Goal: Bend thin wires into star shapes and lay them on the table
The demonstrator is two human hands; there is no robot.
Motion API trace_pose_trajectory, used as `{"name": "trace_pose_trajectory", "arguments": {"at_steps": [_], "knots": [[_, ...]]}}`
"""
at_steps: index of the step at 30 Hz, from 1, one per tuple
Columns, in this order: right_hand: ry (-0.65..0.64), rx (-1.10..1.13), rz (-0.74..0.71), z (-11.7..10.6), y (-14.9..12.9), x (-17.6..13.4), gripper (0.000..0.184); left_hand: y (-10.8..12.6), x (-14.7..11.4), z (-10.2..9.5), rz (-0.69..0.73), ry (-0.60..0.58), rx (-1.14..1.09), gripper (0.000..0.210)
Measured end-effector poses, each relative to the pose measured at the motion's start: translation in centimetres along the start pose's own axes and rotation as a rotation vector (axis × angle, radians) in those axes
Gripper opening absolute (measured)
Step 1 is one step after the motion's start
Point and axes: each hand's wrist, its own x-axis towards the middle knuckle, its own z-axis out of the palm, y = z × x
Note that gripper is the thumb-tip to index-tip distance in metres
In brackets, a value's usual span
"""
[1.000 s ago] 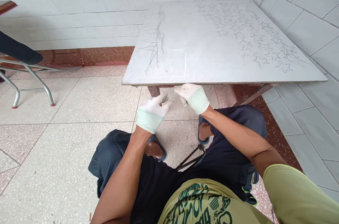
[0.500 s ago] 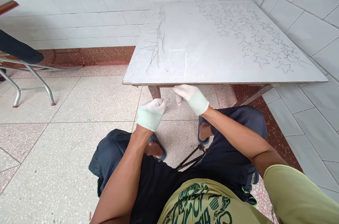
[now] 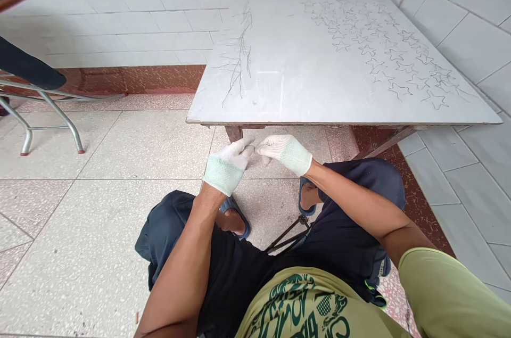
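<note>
Both hands wear white knit gloves with pale green cuffs and meet just below the front edge of the low white-topped table [image 3: 299, 114]. My left hand [image 3: 231, 159] is closed, thumb and fingers pinched together. Close beside it, my right hand [image 3: 281, 151] is also pinched, its fingertips nearly touching the left ones. A thin wire appears to be between them, mostly hidden by the gloves. On the tabletop, several star-shaped bent wires [image 3: 405, 67] lie spread over the right side. A bunch of long, crooked thin wires [image 3: 240, 56] lies at the left.
White tiled walls [image 3: 171, 0] stand behind and to the right of the table. A metal-legged stool [image 3: 59, 114] with a person's dark-clothed leg [image 3: 30, 64] is at the far left. Below my hands are my slippered feet [image 3: 235, 221] and a dark metal frame [image 3: 289, 234].
My hands have come together: the right moved left and slightly down, the left slightly up. The thin strand that hung below my right hand no longer shows clearly.
</note>
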Motion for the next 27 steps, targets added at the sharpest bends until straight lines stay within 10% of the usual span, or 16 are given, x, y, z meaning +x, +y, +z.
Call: {"name": "trace_pose_trajectory", "arguments": {"at_steps": [8, 27], "knots": [[0.077, -0.052, 0.041, 1.0, 1.1, 0.5, 0.021, -0.5, -0.1, 0.1, 0.065, 0.022, 0.188, 0.032], [0.105, -1.075, -0.309, 1.3, 3.8, 0.7, 0.038, 1.2, -0.8, 0.0, -0.012, 0.000, 0.319, 0.032]]}}
